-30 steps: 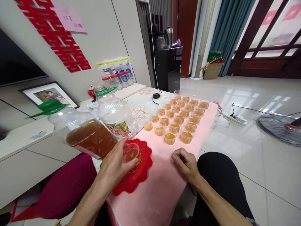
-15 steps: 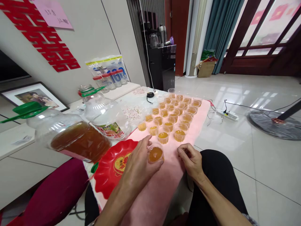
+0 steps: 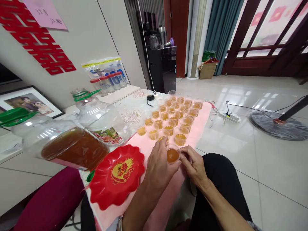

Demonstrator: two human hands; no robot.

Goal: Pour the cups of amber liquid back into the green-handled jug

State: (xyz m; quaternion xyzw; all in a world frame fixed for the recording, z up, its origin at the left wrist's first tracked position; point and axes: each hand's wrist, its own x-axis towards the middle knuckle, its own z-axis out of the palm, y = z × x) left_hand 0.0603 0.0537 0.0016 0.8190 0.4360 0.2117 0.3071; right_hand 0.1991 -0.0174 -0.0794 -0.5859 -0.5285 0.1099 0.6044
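Nearest, the left hand (image 3: pixel 160 163) grips a clear cup (image 3: pixel 173 154) of amber liquid, its fingers along the far side and its thumb along the near side. The right hand (image 3: pixel 194 163) is half curled, thumb and forefinger drawn together at the cup's right edge; whether they pinch the rim or only stand just beside it, I cannot tell. The cup is over the pink cloth (image 3: pixel 166 205), right of the red plate (image 3: pixel 103 166) and just before the nearest filled cups (image 3: pixel 180 139), partly hiding one; whether its base touches the cloth is hidden. The wall looks thin and likely to give, so a light, even grip low on the side should serve better than a squeeze at the rim, which could push liquid over. Holding the cup level and moving slowly matters most, with the knuckles clear of the cups behind. The right fingertips would best steady the edge without tipping it. Farther left are a bottle (image 3: pixel 74 149) of brown liquid and, beyond, red-lidded jars (image 3: pixel 109 81).
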